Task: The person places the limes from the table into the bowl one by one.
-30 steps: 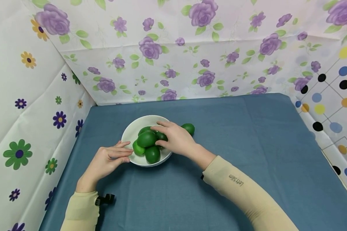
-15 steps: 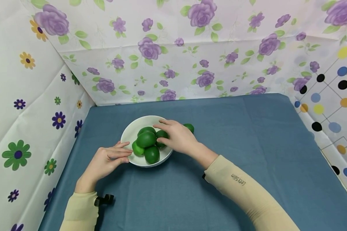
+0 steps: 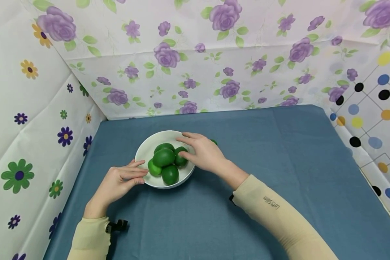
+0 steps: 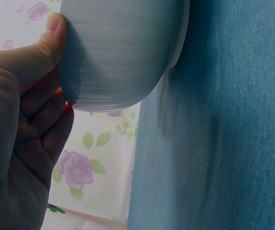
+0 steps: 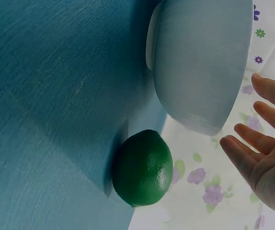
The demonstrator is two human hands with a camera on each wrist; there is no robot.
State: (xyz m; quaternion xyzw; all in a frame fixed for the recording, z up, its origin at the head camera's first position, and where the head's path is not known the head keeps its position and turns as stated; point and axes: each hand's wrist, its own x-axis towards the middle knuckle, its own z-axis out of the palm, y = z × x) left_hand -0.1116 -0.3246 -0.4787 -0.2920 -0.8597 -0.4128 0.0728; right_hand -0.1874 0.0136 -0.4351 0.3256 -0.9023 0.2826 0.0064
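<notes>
A white bowl stands on the blue cloth, holding several limes, one of them lighter green. At its left rim my left hand pinches the edge, thumb outside and fingers over the inside. The left wrist view shows that thumb against the bowl's wall. My right hand hovers over the right rim with fingers spread, beside a dark lime in the bowl. Another lime lies on the cloth outside the bowl, mostly hidden behind my right hand in the head view.
Blue cloth covers the table. A flowered sheet rises along the back edge, with a patterned wall at left and a dotted one at right.
My right hand has drawn back rightward with its fingers spreading, exposing more of the lime at the bowl's right and covering more of the one outside. The left hand stays at the rim.
</notes>
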